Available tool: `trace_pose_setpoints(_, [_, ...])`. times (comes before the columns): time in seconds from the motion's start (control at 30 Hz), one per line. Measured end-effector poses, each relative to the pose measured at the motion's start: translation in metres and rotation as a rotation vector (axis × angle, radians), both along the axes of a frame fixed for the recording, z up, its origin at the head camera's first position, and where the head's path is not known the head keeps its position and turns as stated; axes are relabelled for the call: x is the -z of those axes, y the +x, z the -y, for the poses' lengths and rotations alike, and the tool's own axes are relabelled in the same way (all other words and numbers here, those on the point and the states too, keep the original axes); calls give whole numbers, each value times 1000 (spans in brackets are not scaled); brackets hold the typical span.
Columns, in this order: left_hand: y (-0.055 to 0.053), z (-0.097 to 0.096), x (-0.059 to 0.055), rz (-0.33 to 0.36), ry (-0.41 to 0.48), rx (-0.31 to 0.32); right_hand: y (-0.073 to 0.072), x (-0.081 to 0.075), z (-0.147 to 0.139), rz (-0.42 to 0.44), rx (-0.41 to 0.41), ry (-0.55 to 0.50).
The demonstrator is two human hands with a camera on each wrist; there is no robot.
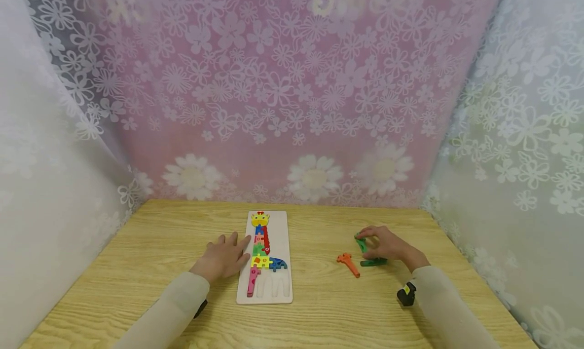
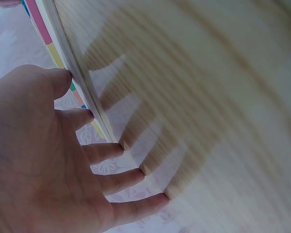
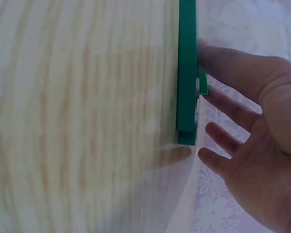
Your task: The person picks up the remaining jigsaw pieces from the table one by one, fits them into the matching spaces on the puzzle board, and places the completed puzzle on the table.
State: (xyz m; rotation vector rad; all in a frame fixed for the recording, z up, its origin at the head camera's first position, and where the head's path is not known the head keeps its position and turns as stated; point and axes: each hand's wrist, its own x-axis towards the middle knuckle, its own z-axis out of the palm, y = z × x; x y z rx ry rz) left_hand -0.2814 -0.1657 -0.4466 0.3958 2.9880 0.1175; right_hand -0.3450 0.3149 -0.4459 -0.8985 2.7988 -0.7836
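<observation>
A pale board (image 1: 278, 237) holds a giraffe puzzle with a yellow head (image 1: 260, 219), a pink leg piece (image 1: 251, 282) and empty leg recesses. My left hand (image 1: 223, 258) rests beside it with fingers spread; in the left wrist view, the thumb (image 2: 62, 83) is against the board's edge (image 2: 70, 53). Over on the right, my right hand (image 1: 388, 245) pinches a green piece (image 1: 361, 243) between thumb and forefinger. A second green piece (image 1: 373, 262) lies just below that hand and looms large in the right wrist view (image 3: 187, 73). Left of it lies an orange piece (image 1: 349, 265).
The wooden table (image 1: 315, 318) extends to a pink floral curtain (image 1: 283, 111) at the back. Pale floral curtains hang on both sides, the right one (image 1: 524, 187) close to the table edge. Bare wood lies between the board and the loose pieces.
</observation>
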Motion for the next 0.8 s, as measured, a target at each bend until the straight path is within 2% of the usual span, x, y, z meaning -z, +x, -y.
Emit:
trace_pose_setpoints(0.17, [0, 0, 0, -2, -8, 3, 0, 3, 2, 3, 45, 4])
trace_pose_setpoints(0.43, [-1, 0, 1, -4, -10, -2, 6, -4, 14, 5, 119, -10])
trace_pose_setpoints(0.8, [0, 0, -2, -6, -11, -3, 14, -14, 41, -65, 118, 0])
